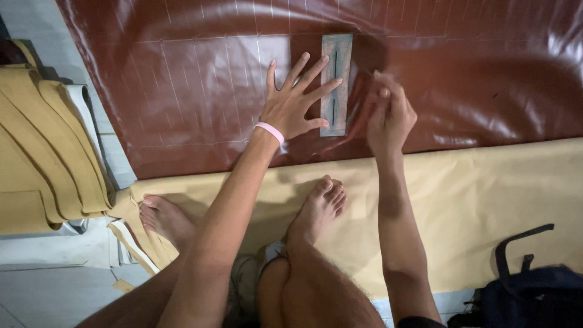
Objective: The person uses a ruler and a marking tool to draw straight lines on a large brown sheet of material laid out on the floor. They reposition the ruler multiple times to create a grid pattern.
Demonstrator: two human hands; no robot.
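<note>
The grey slotted template, a narrow upright rectangle with a slit down its middle, lies flat on the glossy reddish-brown leatherette sheet that covers the upper part of my view. I see my left hand spread wide, fingers fanned, pressing on the sheet with its fingertips resting over the template's left edge; a pink wristband circles that wrist. My right hand sits just beside the template's right edge, its fingers bunched together as if pinching something small, but the motion blur keeps me from telling what, if anything, it holds. The brown sheet carries a grid of thin pale lines on its left half and catches bright highlights at the right. Below it a mustard-yellow sheet spreads across the floor, and both my bare feet rest on it. To the left, more yellow material lies folded in a stack on the pale tiled floor. A dark bag with a strap sits at the lower right corner.
</note>
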